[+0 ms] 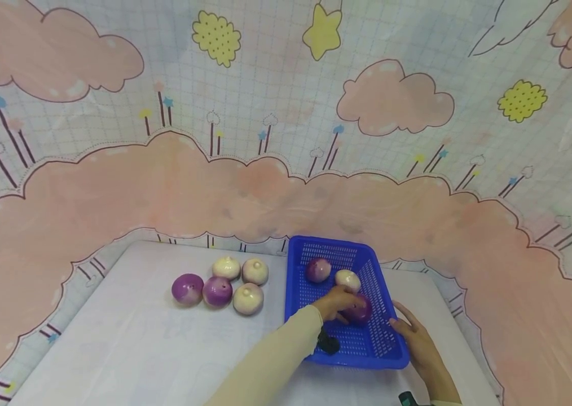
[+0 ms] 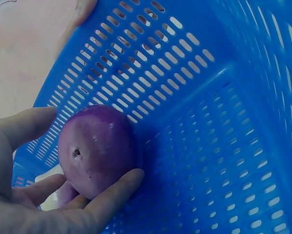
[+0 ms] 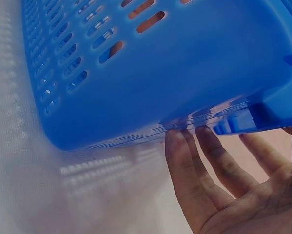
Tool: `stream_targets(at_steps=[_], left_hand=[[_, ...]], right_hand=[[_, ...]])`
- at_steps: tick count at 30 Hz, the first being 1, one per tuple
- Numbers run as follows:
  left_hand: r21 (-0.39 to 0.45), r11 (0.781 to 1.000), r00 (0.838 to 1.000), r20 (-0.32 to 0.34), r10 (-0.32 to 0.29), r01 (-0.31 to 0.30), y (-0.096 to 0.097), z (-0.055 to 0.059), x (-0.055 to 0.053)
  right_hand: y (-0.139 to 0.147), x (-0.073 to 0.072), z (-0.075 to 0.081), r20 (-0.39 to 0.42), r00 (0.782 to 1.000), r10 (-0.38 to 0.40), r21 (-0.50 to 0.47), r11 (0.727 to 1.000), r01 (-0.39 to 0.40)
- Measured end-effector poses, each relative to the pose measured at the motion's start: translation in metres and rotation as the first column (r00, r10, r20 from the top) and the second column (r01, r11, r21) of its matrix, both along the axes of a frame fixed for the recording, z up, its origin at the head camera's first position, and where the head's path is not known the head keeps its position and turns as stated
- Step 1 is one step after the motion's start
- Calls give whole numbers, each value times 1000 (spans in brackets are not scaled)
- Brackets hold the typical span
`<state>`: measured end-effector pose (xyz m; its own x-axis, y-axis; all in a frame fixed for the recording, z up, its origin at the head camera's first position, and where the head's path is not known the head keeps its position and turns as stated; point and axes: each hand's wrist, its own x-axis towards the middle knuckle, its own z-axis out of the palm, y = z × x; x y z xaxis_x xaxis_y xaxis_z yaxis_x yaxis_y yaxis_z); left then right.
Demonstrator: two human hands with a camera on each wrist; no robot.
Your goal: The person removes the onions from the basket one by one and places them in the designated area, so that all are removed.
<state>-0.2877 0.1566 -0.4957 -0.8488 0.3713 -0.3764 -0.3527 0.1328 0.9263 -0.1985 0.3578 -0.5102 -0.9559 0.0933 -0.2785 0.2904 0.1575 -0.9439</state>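
The purple onion (image 1: 360, 310) is inside the blue basket (image 1: 362, 362), right of centre, low in the head frame. The left hand (image 1: 337, 301) has only a loose grip: fingers spread against the onion, thumb seemingly just apart; whether it bears weight, I cannot tell. The right hand (image 1: 418, 338) holds the basket's right rim between thumb and fingers. The step seems to be placing or taking up this onion; the next move probably calls for a steady basket. Another purple onion (image 1: 319, 270) and a white onion (image 1: 348, 280) lie higher inside; five more onions (image 1: 188, 290) are left of centre on the surface (image 1: 154, 349).
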Motion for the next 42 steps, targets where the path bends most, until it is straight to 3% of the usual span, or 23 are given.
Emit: stream_targets(at_steps=[5, 15, 22, 42], left_hand=[[3, 1000, 1000, -4, -16, 16, -1, -4, 1], [-77, 995, 998, -19, -66, 64, -2, -7, 4], [-112, 983, 989, 2, -148, 147, -3, -9, 4], [-69, 991, 991, -56, -122, 118, -11, 2, 7]], right_hand=[[-1, 0, -1, -4, 1000, -4, -2, 1000, 4], [-3, 1, -3, 5, 1000, -12, 4, 1000, 12], [-3, 1, -4, -10, 1000, -9, 5, 1000, 9], [-1, 1, -3, -38, 999, -3, -17, 1000, 2]])
